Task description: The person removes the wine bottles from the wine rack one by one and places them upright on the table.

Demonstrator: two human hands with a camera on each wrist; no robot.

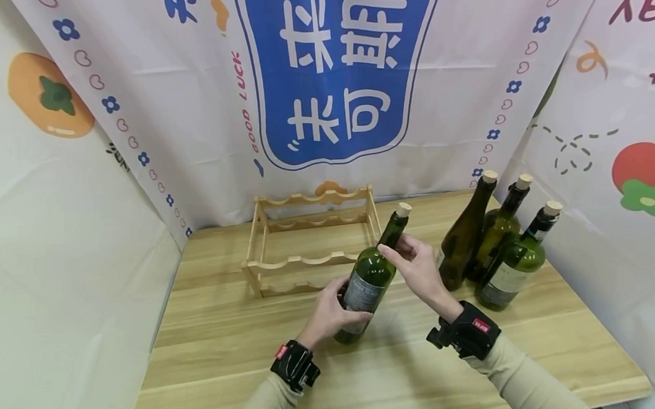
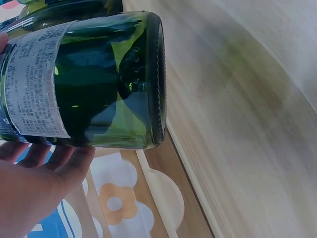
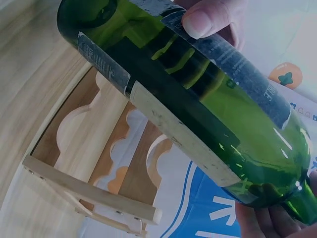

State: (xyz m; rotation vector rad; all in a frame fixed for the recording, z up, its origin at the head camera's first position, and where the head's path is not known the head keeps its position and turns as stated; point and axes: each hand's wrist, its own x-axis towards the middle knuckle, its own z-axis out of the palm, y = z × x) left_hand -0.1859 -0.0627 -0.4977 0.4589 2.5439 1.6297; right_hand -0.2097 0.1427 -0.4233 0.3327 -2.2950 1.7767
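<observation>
A green wine bottle (image 1: pixel 372 265) with a grey label and a cork in its neck is held tilted in front of the rack, its neck leaning back and to the right. My left hand (image 1: pixel 333 312) grips its lower body, thumb across the front over the label. At the neck and shoulder, my right hand (image 1: pixel 418 269) holds it with the thumb in front and fingers behind. The left wrist view shows the bottle's base (image 2: pixel 156 79) past the left fingers. In the right wrist view, a pale label strip (image 3: pixel 181 131) runs along the bottle's side.
A wooden wine rack (image 1: pixel 308 261) with scalloped rails stands behind the bottle, with no bottles in it. To the right are three corked bottles: a dark one (image 1: pixel 468 237), one behind (image 1: pixel 498 226) and a labelled one (image 1: pixel 522 259). Printed cloth (image 1: pixel 215 192) hangs behind the wooden table (image 1: pixel 212 334).
</observation>
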